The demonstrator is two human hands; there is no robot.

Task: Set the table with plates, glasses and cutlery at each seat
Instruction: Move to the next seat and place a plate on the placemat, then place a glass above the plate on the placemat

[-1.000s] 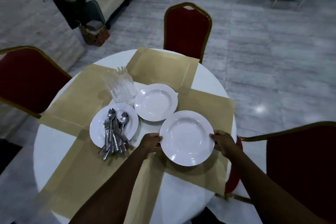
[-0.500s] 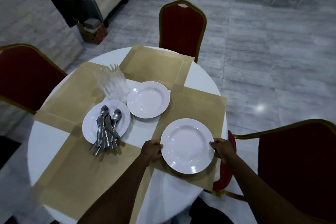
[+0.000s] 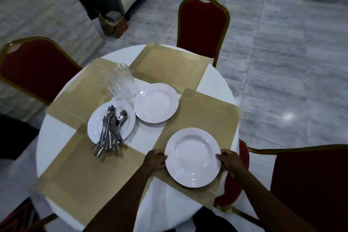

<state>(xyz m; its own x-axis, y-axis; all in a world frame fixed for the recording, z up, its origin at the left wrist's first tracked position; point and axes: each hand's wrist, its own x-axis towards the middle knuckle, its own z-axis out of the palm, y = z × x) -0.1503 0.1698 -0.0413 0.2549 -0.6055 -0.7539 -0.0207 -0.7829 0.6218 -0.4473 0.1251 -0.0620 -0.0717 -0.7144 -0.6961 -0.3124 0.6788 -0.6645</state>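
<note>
A white plate (image 3: 192, 157) lies on the right-hand gold placemat (image 3: 211, 117), near the table's edge. My left hand (image 3: 154, 160) grips its left rim and my right hand (image 3: 228, 160) grips its right rim. Another white plate (image 3: 156, 103) sits in the middle of the round white table (image 3: 56, 137). A third plate (image 3: 98, 126) to its left carries a pile of cutlery (image 3: 111, 130). Several clear glasses (image 3: 121, 84) stand clustered behind these plates.
Gold placemats lie at the far (image 3: 169, 62), left (image 3: 79, 84) and near (image 3: 84, 175) seats. Red chairs with gold frames stand at the far side (image 3: 203, 26), the left (image 3: 35, 69) and the right (image 3: 310, 184). Grey tiled floor surrounds the table.
Both hands have drawn the plate away from the centre toward the right seat, onto the right placemat near the table edge. The other plates, cutlery and glasses have stayed put.
</note>
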